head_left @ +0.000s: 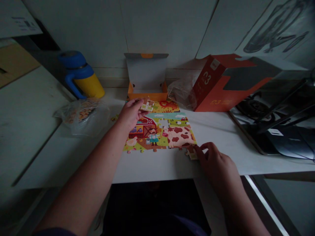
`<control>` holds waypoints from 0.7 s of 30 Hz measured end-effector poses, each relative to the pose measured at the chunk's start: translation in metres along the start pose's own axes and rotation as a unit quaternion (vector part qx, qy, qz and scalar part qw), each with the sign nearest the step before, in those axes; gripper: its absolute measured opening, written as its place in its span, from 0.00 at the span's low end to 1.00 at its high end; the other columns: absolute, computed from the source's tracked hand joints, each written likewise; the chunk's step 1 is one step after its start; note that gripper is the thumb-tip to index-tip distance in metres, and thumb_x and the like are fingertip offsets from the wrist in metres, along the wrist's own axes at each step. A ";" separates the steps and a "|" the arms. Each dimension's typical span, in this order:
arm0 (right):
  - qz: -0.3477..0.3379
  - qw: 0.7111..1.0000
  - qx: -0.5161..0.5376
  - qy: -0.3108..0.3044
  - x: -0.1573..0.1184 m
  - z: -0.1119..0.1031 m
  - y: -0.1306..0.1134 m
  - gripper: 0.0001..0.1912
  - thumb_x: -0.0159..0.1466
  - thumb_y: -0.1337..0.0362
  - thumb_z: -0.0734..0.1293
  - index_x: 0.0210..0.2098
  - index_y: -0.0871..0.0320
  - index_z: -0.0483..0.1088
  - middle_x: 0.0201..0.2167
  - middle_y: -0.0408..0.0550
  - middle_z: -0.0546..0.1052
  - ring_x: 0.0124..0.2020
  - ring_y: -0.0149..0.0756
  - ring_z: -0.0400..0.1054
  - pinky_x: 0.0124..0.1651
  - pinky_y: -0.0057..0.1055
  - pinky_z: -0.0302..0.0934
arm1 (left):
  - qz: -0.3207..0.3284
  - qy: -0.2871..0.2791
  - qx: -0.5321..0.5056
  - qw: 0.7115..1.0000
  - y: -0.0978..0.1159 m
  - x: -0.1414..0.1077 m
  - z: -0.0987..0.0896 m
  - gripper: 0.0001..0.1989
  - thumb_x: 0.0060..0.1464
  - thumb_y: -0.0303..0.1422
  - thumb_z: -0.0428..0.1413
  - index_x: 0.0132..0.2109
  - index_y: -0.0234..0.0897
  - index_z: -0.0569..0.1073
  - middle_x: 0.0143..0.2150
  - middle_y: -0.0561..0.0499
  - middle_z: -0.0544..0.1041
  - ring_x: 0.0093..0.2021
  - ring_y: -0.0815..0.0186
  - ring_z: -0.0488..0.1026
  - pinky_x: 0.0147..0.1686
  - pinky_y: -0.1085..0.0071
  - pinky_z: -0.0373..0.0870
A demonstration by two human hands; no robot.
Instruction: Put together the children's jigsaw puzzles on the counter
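Note:
A jigsaw puzzle (161,141) with a barn, a farmer and a spotted cow lies flat on the white table. Above its upper left part, my left hand (133,113) pinches a puzzle piece (147,105) between thumb and fingers. At the lower right corner my right hand (215,160) grips another puzzle piece (192,154) by its right side, against the edge below the cow. A piece-shaped gap shows pale table above the cow's head. Part of the puzzle's left side is hidden under my left hand and forearm.
Behind the puzzle stands an open orange box (147,95). To the left are a blue-and-yellow jug (86,78) and a plastic bag of snacks (82,113). A crumpled clear bag (182,91), a red-orange box (219,88) and black equipment (275,131) are on the right.

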State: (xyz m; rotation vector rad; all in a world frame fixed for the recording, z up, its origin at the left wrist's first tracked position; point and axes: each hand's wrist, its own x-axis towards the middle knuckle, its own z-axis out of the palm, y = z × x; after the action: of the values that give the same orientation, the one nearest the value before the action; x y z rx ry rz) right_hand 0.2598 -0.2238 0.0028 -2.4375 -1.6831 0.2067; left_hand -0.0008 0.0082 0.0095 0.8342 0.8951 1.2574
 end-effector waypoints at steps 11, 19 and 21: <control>-0.005 0.999 0.003 0.042 0.003 -0.002 -0.006 0.19 0.74 0.44 0.60 0.43 0.52 0.68 0.25 0.49 0.80 0.27 0.49 0.75 0.30 0.35 0.51 | -0.030 -0.079 0.016 0.996 -0.001 -0.011 0.009 0.11 0.56 0.31 0.66 0.43 0.36 0.73 0.41 0.46 0.82 0.37 0.62 0.82 0.40 0.63 0.83; -0.063 0.958 0.274 0.051 0.046 -0.010 -0.070 0.19 0.69 0.43 0.67 0.44 0.53 0.74 0.34 0.49 0.84 0.29 0.40 0.77 0.31 0.33 0.62 | -0.085 -0.215 0.043 0.972 -0.007 -0.033 0.023 0.17 0.54 0.36 0.69 0.44 0.38 0.71 0.42 0.48 0.82 0.39 0.60 0.83 0.37 0.63 0.82; -0.068 0.946 0.315 0.027 0.059 -0.007 -0.082 0.20 0.68 0.43 0.68 0.42 0.53 0.75 0.34 0.50 0.84 0.30 0.40 0.78 0.30 0.32 0.63 | -0.097 -0.247 0.046 0.963 -0.007 -0.037 0.025 0.17 0.54 0.36 0.69 0.44 0.37 0.71 0.42 0.48 0.82 0.39 0.62 0.82 0.38 0.64 0.82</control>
State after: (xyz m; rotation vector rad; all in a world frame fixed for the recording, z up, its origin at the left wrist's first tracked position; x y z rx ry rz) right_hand 0.2072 -0.1407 0.0266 -1.8316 -1.4581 0.5557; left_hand 0.0214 -0.0307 0.0180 1.0485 0.6141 0.7875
